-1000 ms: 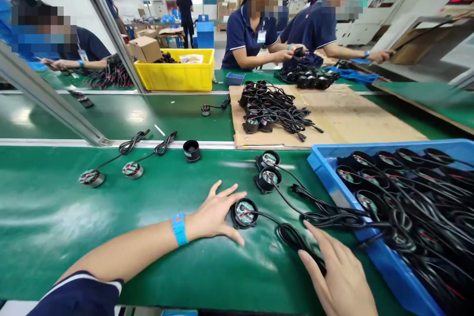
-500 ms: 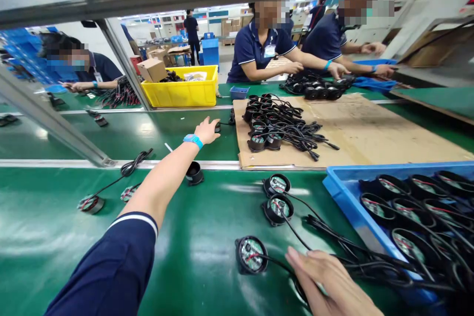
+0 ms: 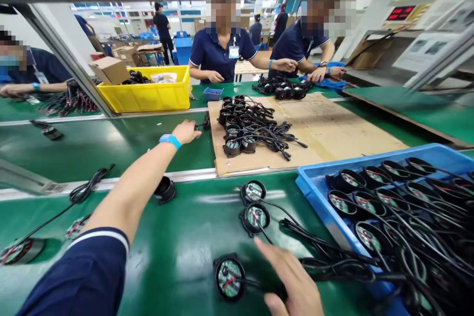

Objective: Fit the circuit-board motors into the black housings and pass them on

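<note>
My left hand (image 3: 187, 133) reaches out across the far belt, fingers curled over a small round part with a black cable (image 3: 204, 124) beside the cardboard. Most of that part is hidden by the fingers. At the lower right, my right hand (image 3: 296, 281) is open, thumb and fingers apart, over the cable of a black round housing (image 3: 230, 277) with a green circuit board. Two similar housings, a nearer one (image 3: 255, 217) and a farther one (image 3: 254, 190), sit just beyond. An upright black housing (image 3: 165, 190) stands by my left forearm.
A blue tray (image 3: 307, 182) full of cabled housings is at right. More lie on a cardboard sheet (image 3: 326, 123). A yellow bin (image 3: 148, 96) stands behind. Metal posts (image 3: 70, 59) and an overhead beam frame the bench. Co-workers sit opposite; a circuit-board part (image 3: 27, 251) lies left.
The view has swung right. My left hand's spread fingers have curled down over the small part. My right hand's fingers and thumb have spread apart near the cable.
</note>
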A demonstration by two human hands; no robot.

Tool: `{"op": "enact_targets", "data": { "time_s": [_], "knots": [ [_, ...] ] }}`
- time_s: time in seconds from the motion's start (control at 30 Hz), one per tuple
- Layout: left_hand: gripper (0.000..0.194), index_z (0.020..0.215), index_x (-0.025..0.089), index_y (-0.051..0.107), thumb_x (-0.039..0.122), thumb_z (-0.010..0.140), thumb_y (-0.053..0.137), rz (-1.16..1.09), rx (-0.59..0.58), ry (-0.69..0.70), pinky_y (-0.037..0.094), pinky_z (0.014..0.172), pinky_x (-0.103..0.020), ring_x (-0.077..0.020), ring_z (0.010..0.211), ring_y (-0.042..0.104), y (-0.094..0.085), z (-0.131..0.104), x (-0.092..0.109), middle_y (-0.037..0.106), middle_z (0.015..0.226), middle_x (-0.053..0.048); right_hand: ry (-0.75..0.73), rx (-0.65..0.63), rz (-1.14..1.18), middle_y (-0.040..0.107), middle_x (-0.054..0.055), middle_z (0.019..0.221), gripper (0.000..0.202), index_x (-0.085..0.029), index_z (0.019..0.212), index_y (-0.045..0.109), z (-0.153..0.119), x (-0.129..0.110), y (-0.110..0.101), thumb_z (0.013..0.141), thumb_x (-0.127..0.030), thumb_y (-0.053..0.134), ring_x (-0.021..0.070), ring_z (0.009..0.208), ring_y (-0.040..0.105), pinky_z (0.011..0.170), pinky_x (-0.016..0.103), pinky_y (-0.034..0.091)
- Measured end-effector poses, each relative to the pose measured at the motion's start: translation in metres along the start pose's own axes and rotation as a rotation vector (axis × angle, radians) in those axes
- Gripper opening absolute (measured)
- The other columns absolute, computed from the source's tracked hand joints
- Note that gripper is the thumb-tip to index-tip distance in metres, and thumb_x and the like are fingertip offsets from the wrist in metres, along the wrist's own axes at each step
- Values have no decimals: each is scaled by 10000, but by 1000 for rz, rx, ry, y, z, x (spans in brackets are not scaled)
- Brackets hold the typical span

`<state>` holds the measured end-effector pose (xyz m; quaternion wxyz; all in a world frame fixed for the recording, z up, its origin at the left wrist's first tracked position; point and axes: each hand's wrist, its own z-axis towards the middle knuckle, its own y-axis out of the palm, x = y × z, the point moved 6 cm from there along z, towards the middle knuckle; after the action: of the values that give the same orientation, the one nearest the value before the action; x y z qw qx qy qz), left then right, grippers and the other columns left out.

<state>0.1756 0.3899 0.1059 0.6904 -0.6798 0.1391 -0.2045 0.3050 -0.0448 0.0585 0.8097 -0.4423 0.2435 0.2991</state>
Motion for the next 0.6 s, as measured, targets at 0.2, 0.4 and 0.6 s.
{"op": "enact_targets", "data": {
  "time_s": [0.2, 0.4, 0.6],
  "knots": [
    [450, 1272, 191, 564, 521, 966, 564, -82, 133, 204, 476, 1001, -377, -275, 1118, 608, -60, -133, 10, 617, 1170, -93, -93, -102, -321, 698, 134, 1230, 692, -173, 1398, 557, 0, -23, 24, 881, -628, 624, 277, 1059, 714, 824, 330, 611],
    [409, 1294, 241, 544, 525, 1008, 471, -205, 28, 228, 519, 893, -344, -241, 1003, 659, -29, -310, 0, 596, 1197, -74, -181, -52, -491, 748, 134, 960, 583, -92, 1179, 662, 1, -46, 41, 987, -602, 454, 220, 713, 743, 559, 295, 564],
    [388, 1271, 276, 602, 514, 977, 515, -173, -113, 39, 540, 726, -330, -236, 834, 697, 36, -376, -34, 621, 1073, -55, -304, 217, -472, 757, 98, 847, 478, -120, 1080, 662, -1, -69, 7, 871, -550, 691, 197, 701, 739, 669, 271, 556]
  ]
}}
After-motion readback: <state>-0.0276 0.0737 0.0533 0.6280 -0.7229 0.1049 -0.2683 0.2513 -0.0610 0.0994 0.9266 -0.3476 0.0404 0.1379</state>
